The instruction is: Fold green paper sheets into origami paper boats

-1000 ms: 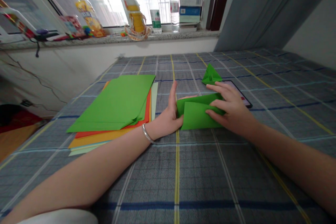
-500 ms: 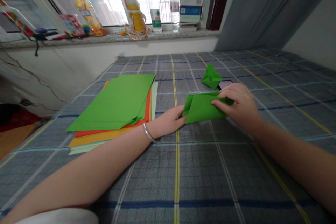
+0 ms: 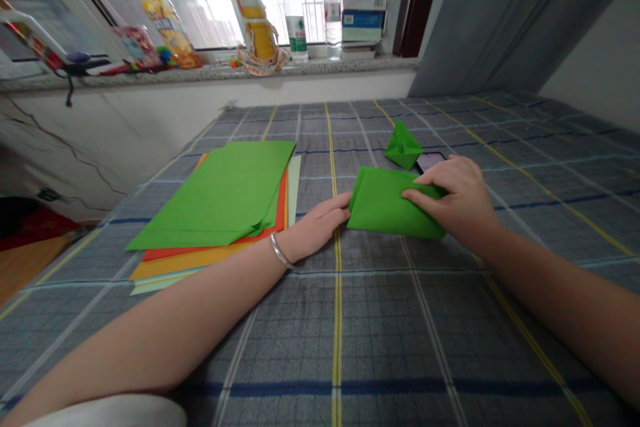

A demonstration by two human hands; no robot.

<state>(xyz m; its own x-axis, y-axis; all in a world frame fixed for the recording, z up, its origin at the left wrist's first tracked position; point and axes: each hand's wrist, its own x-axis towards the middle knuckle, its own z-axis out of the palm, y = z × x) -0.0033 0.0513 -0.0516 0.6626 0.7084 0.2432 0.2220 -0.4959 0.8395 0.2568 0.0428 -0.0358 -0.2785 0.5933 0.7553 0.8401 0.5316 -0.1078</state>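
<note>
A folded sheet of green paper (image 3: 385,203), several layers thick, is tilted up above the checked cloth. My right hand (image 3: 457,193) pinches its right side, thumb on the near face and the other fingers over the top edge. On the left, my left hand (image 3: 325,221) has its fingers stretched out, with the tips touching the paper's left edge; its thumb is hidden. A silver bangle circles that wrist. Behind the sheet sits a folded green paper shape (image 3: 403,145) with a pointed top, beside a phone-like object (image 3: 431,161) partly covered by my right hand.
A stack of coloured paper (image 3: 225,193), green on top with orange, yellow and pale sheets beneath, lies left on the checked cloth (image 3: 375,347). Bottles (image 3: 296,30), a yellow cup (image 3: 261,37) and boxes (image 3: 363,20) line the windowsill behind. A grey curtain (image 3: 500,20) hangs at right.
The folded green paper has turned, so its broad face shows more and its left layers lie closer together. My left hand has slid slightly left, from gripping the paper's end to its edge.
</note>
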